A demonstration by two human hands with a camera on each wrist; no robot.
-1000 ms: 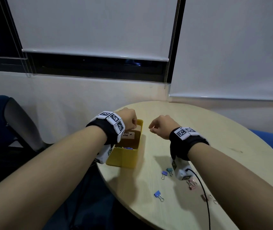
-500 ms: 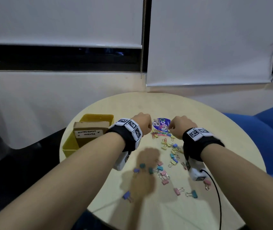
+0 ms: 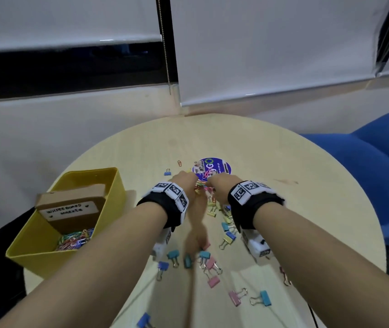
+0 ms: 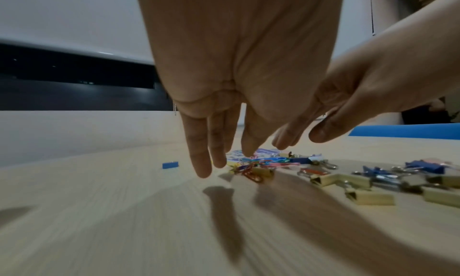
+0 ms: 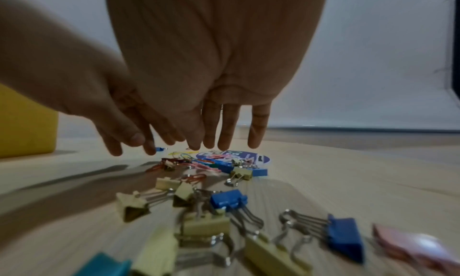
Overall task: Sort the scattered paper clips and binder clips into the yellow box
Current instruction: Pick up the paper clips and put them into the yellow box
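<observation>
A tangle of coloured paper clips lies mid-table beside a round sticker. My left hand and right hand hover side by side just over it, fingers straight and pointing down, holding nothing. Several pastel binder clips are scattered between the pile and the near table edge. The yellow box stands at the left, with paper clips in its near compartment.
A labelled brown cardboard box fills the yellow box's far part. A lone blue binder clip and a red paper clip lie beyond my left hand. A blue chair stands right of the round table.
Both hands moved right from the yellow box to the paper clip pile and lowered toward it. Their curled fingers have straightened. The head view swung right and down.
</observation>
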